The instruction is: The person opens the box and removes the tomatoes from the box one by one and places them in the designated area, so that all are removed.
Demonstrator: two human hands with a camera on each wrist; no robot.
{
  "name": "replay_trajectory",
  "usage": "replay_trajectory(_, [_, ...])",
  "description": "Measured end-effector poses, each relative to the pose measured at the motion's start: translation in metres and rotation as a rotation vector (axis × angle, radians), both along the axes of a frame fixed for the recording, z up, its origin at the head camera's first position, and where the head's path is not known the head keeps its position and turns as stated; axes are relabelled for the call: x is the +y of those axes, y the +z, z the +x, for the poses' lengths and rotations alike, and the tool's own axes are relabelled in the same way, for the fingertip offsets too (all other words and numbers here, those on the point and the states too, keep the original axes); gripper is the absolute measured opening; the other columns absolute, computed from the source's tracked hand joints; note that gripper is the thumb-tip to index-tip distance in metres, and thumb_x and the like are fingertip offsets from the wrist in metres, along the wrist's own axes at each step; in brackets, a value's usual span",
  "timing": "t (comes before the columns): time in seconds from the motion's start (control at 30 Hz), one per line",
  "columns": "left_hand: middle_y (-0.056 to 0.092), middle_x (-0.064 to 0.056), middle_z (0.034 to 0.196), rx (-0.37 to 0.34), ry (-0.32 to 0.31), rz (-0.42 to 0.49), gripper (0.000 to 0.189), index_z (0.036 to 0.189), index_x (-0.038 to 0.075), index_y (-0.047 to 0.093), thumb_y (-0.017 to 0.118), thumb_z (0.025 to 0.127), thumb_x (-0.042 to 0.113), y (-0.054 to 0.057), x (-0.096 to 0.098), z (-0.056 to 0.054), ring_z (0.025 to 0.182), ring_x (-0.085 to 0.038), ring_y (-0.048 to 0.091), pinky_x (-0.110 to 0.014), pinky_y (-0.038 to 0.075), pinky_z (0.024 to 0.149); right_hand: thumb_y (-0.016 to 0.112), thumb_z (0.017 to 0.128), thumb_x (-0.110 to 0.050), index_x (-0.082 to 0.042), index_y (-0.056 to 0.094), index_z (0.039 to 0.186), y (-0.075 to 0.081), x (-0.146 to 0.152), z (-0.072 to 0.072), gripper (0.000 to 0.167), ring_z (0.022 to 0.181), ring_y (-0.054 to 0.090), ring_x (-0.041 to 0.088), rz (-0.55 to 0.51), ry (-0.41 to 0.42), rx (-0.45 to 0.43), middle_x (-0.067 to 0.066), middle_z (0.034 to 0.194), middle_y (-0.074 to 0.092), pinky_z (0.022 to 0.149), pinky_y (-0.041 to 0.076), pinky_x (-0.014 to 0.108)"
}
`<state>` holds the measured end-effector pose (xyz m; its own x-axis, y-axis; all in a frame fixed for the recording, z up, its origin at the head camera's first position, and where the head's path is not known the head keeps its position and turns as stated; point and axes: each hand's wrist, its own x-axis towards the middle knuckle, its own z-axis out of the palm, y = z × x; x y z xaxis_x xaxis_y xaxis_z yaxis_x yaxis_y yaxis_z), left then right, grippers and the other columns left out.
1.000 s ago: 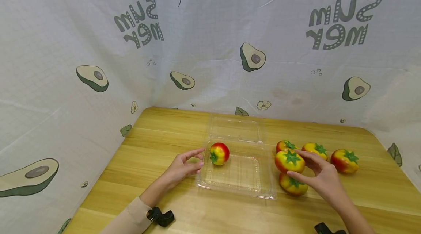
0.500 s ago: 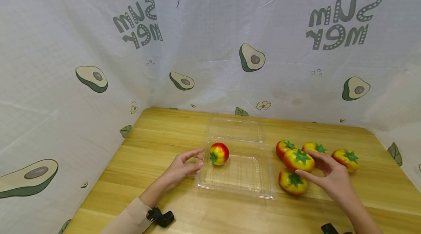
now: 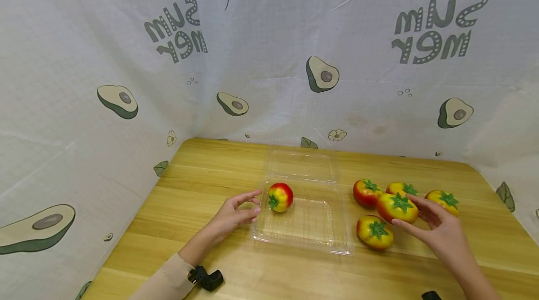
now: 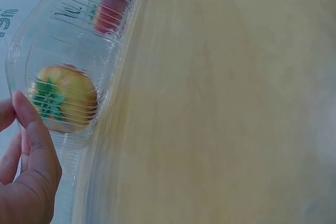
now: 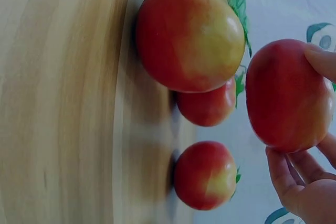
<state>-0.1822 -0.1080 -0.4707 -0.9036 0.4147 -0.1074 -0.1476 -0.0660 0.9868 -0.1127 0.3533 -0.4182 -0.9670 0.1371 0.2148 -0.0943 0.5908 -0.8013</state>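
My right hand (image 3: 442, 227) grips a red-and-yellow toy tomato (image 3: 396, 208) with a green star-shaped top, thumb on one side and fingers on the other. In the right wrist view this tomato (image 5: 289, 98) is raised off the table, apart from the others. My left hand (image 3: 231, 218) is at the left side of a clear plastic box (image 3: 311, 220), its fingertips right at the rim and its thumb and forefinger apart. One toy tomato (image 3: 280, 197) lies on its side in the box's left part. The box's lid (image 3: 303, 165) is folded back, away from me.
Around the held one, several toy tomatoes stand on the wooden table (image 3: 202, 173): a near one (image 3: 375, 232), a redder one (image 3: 366, 192), a back one (image 3: 400, 188) and a right one (image 3: 443, 201). A printed white curtain (image 3: 269, 56) hangs behind.
My right hand has moved to the right with the tomato, uncovering more of the redder tomato and the near one. The left hand and the box have stayed in place.
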Motion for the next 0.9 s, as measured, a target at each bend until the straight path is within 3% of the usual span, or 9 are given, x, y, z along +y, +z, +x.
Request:
replay_trajectory(0.4, [0.052,-0.009,0.118,-0.002,0.000,0.004,0.058,0.146,0.005,0.050,0.072,0.093,0.009,0.000,0.000,0.000,0.072,-0.008,0.059,-0.020,0.057,0.072,0.084,0.082,-0.012,0.008,0.050,0.139,-0.008,0.013,0.007,0.069,0.096,0.045,-0.026,-0.025,-0.033,-0.018,-0.033,0.112,0.045,0.077,0.045,0.001])
replay_trajectory(0.7, [0.052,-0.009,0.118,0.001,0.006,-0.004,0.057,0.146,0.007,0.051,0.072,0.093,0.009,0.000,-0.001,0.001,0.073,-0.010,0.058,-0.021,0.056,0.072,0.085,0.081,-0.012,0.006,0.052,0.136,-0.015,0.019,0.010,0.067,0.096,0.043,-0.027,-0.027,-0.057,-0.024,-0.034,0.113,0.043,0.078,0.044,0.001])
replay_trajectory(0.9, [0.052,-0.009,0.119,-0.002,0.006,-0.003,0.057,0.146,0.007,0.051,0.072,0.093,0.009,0.001,0.000,0.002,0.073,-0.010,0.057,-0.021,0.056,0.072,0.085,0.081,-0.014,0.011,0.050,0.133,-0.018,0.021,0.012,0.068,0.093,0.042,-0.028,-0.006,-0.064,-0.049,-0.037,0.106,0.043,0.075,0.045,0.001])
